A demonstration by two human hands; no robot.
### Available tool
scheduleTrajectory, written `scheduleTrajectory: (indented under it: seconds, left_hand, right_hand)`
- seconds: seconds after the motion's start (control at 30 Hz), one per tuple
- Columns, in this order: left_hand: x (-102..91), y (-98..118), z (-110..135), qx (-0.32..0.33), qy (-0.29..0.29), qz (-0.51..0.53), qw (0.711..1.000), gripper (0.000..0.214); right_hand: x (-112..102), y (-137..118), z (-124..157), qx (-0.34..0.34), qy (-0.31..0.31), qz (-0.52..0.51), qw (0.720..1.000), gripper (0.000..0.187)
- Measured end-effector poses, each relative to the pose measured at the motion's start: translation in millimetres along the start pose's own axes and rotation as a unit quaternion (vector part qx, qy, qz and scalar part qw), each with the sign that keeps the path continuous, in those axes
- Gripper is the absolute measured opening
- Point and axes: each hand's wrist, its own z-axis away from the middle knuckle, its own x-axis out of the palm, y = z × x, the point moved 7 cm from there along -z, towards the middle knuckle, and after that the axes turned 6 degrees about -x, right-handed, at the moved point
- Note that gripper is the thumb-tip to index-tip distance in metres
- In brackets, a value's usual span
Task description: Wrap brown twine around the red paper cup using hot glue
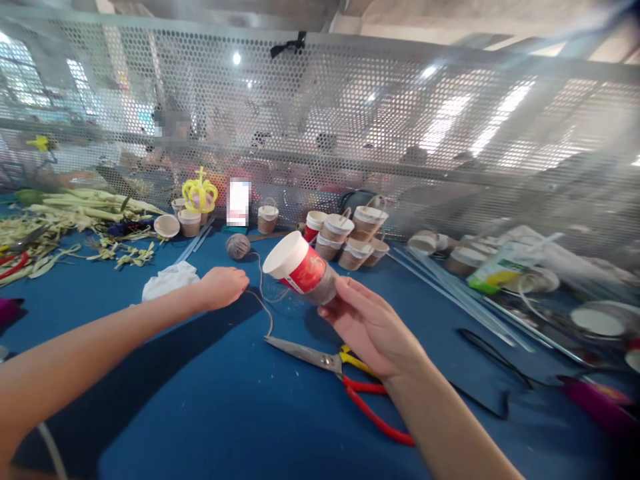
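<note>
Tilted on its side in the air is a red and white paper cup, its mouth toward the upper left and its lower part wrapped in grey twine. My right hand is closed around the wrapped base. To its left, my left hand has its fingers curled together, with a strand of twine running from the fingertips toward the scissors' point. A ball of grey twine lies just beyond that hand, with a loose strand trailing toward the cup. Beneath the cup lie large scissors with red and yellow handles, partly covered by my right arm.
Twine-wrapped cups stand in a group behind; one small basket stands apart. A white crumpled cloth, husk strips, a lit phone, a yellow crown and clear sticks surround the workspace. Perforated metal forms the back.
</note>
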Motion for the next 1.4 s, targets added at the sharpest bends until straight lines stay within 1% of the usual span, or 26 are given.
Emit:
scheduleTrajectory:
  seconds: [0.07,0.2,0.3,0.37,0.4,0.47,0.57,0.63,0.73,0.77,0.8,0.83,0.87,0.93,0.97,1.0,1.03,1.1,1.13,1.17,1.2,1.23,1.3,1.33,1.37,1.4]
  left_hand:
    - [-11.7,-18.6,11.3,-0.024,-0.007,-0.011,1.0,0.016]
    - [-44.7,-73.5,26.3,-0.129,0.001,-0.037,0.991,0.012]
    - [-76.3,-108.9,29.2,-0.211,0.058,-0.054,0.974,0.012]
    - [-92.3,-121.8,28.1,-0.25,0.109,-0.058,0.96,0.017]
    - [-96.8,-125.3,27.0,-0.265,0.134,-0.053,0.953,0.019]
    - [-94.0,-125.5,21.4,-0.265,0.15,-0.033,0.952,0.022]
    - [-74.8,-118.4,11.7,-0.243,0.129,-0.006,0.962,0.023]
    - [-67.5,-110.5,9.3,-0.23,0.126,-0.003,0.965,0.031]
    - [-70.3,-90.3,12.9,-0.211,0.112,0.028,0.971,0.032]
    - [-74.7,-82.7,16.9,-0.215,0.111,0.06,0.968,0.036]
    - [-81.5,-75.7,22.8,-0.227,0.126,0.112,0.959,0.037]
    - [-88.4,-67.4,29.6,-0.227,0.149,0.193,0.943,0.034]
    - [-95.0,-58.2,36.8,-0.213,0.175,0.29,0.917,0.029]
    - [-98.0,-40.7,50.2,-0.187,0.18,0.467,0.845,0.026]
    - [-94.9,-31.4,55.1,-0.173,0.159,0.538,0.809,0.029]
    - [-88.6,-20.1,58.0,-0.156,0.113,0.592,0.783,0.032]
    - [-80.4,-8.7,60.3,-0.14,0.059,0.645,0.749,0.033]
    - [-61.6,8.7,63.9,-0.14,-0.031,0.743,0.654,0.035]
    - [-52.1,15.6,64.8,-0.149,-0.07,0.773,0.612,0.038]
    - [-43.4,21.6,65.0,-0.156,-0.103,0.792,0.581,0.041]
    - [-36.9,25.1,64.3,-0.162,-0.115,0.805,0.559,0.043]
    - [-31.7,26.4,63.1,-0.168,-0.112,0.815,0.543,0.044]
    - [-22.8,27.1,61.1,-0.181,-0.095,0.828,0.522,0.038]
    - [-20.0,26.5,60.7,-0.183,-0.078,0.832,0.518,0.034]
    - [-17.5,26.2,61.0,-0.185,-0.063,0.83,0.523,0.032]
    - [-16.3,27.3,61.5,-0.176,-0.056,0.824,0.536,0.03]
  right_hand:
    - [-2.7,-4.9,-1.1,-0.019,0.015,0.005,1.0,0.014]
    - [-6.0,-15.7,-1.3,-0.064,0.038,0.028,0.997,0.014]
    - [-7.5,-20.6,0.1,-0.085,0.053,0.025,0.995,0.015]
    - [-7.6,-21.6,0.8,-0.09,0.056,0.02,0.994,0.015]
    - [-7.3,-21.7,1.1,-0.091,0.054,0.022,0.994,0.015]
    - [-5.7,-20.7,1.6,-0.091,0.045,0.037,0.994,0.015]
    - [-1.8,-16.0,2.9,-0.088,0.035,0.045,0.995,0.019]
    - [2.7,-10.9,4.6,-0.08,0.027,0.037,0.996,0.022]
    - [11.5,-2.2,8.5,-0.066,0.011,0.039,0.997,0.025]
    - [14.3,0.2,10.2,-0.064,0.005,0.049,0.997,0.026]
    - [16.9,2.1,12.0,-0.064,-0.001,0.068,0.996,0.026]
    - [19.2,3.0,13.9,-0.07,-0.007,0.092,0.993,0.026]
    - [21.3,3.2,15.8,-0.081,-0.015,0.124,0.989,0.025]
    - [25.6,1.9,19.4,-0.114,-0.033,0.198,0.973,0.023]
    - [28.1,0.9,21.2,-0.134,-0.043,0.234,0.962,0.021]
    - [30.9,-0.2,23.1,-0.158,-0.054,0.268,0.949,0.02]
    - [34.4,-1.0,25.1,-0.183,-0.067,0.3,0.934,0.018]
    - [43.6,-0.8,29.9,-0.232,-0.106,0.358,0.898,0.016]
    - [49.1,0.4,32.7,-0.254,-0.13,0.383,0.878,0.015]
    - [54.3,2.1,35.6,-0.273,-0.155,0.405,0.859,0.014]
    - [58.8,3.8,38.1,-0.287,-0.177,0.422,0.842,0.013]
    - [62.2,5.4,39.9,-0.296,-0.196,0.434,0.828,0.013]
    - [64.8,6.7,40.6,-0.299,-0.217,0.44,0.819,0.012]
    - [63.8,7.2,38.8,-0.287,-0.22,0.435,0.824,0.013]
    - [61.1,7.2,35.6,-0.268,-0.215,0.427,0.837,0.013]
    - [56.7,7.1,31.3,-0.243,-0.198,0.417,0.853,0.014]
